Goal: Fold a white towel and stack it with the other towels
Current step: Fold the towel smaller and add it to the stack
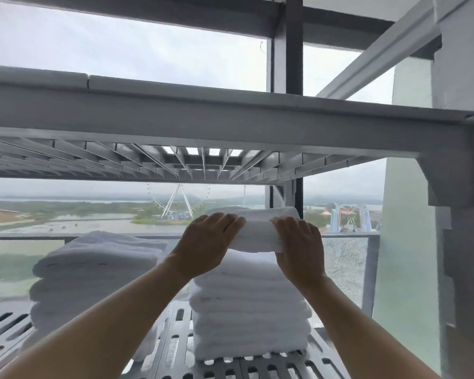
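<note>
On the shelf (175,351) stood a tall stack (249,310) of towels. The folded towel (260,228) lay on top, with the left hand (211,239) and right hand (298,244) each curled round one end. Set down crooked, it could slip off, because the stack was tall and soft.

Soft matt terry cloth on the top towel (260,231), and the same fluffy white pile all down the stack (249,305) beneath it. Left of the stack, a second pile (93,269), equally plush. Under the stack, the slotted shelf (175,348) looks like smooth grey plastic with a faint sheen.
</note>
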